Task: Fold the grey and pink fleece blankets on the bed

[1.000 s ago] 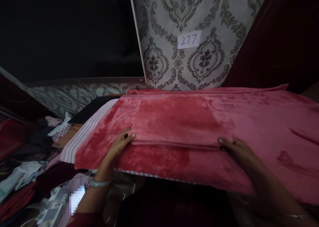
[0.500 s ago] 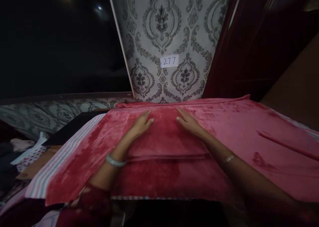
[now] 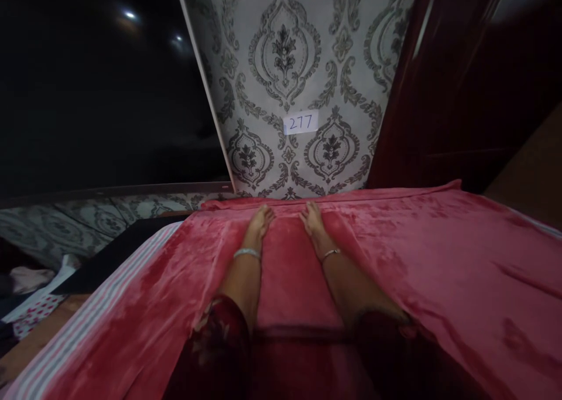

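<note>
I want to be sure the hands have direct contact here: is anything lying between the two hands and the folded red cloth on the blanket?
Nothing visible does. The left hand and right hand lie flat, palms down, directly on the far part of the folded red cloth, which rests on the red blanket.

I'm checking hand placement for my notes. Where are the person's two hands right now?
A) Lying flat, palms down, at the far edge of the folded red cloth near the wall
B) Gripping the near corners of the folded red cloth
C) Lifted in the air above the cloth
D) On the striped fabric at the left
A: the left hand and right hand lie flat at the far end of the folded red cloth, close to the patterned wall.
</note>
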Tool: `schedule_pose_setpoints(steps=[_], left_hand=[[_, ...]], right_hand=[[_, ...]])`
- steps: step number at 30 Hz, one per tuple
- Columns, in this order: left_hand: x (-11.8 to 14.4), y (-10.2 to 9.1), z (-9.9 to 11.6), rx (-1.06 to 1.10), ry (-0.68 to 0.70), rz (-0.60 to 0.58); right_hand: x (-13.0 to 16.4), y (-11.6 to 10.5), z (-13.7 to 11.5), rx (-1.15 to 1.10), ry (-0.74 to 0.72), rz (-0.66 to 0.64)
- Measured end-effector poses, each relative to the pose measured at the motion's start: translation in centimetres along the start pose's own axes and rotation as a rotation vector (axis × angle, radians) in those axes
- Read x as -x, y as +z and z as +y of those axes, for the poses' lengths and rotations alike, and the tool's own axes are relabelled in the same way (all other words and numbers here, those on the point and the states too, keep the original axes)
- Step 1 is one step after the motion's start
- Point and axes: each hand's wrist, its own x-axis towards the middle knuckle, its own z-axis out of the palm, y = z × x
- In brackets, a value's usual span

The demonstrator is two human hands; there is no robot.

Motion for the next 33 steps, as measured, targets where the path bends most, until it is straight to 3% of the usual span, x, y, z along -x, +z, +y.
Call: schedule_pose_setpoints(steps=[4, 7, 10, 14, 20, 29, 33], left_hand=[[-0.8, -3.6, -0.9, 0.173, -0.09, 0.033], [-0.9, -4.3, -0.1, 0.324, -0.148, 0.034], [-0.3, -4.1, 1.3, 0.496, -0.208, 0.038], [0.9, -4.0, 2.9, 0.592, -0.179, 0.04], [1.3, -4.6, 4.3, 0.569, -0.123, 0.065], [0.2, -5.4, 4.1, 0.484, -0.044, 0.095], [-0.8, -6.0, 4.2, 0.468, -0.079, 0.094]], right_hand=[[-0.7, -2.9, 2.2, -0.347, 0.122, 0.001], [-1.2, -4.0, 1.9, -0.765, 0.257, -0.01], [-1.1, -4.6, 0.9, -0.945, 0.311, -0.014], [-0.6, -5.1, -0.1, -1.038, 0.323, -0.019], [-0.5, -5.7, -0.9, -1.106, 0.305, 0.023], [-1.1, -6.3, -0.9, -1.087, 0.288, 0.035], [-1.2, -6.3, -0.7, -1.068, 0.286, 0.029]])
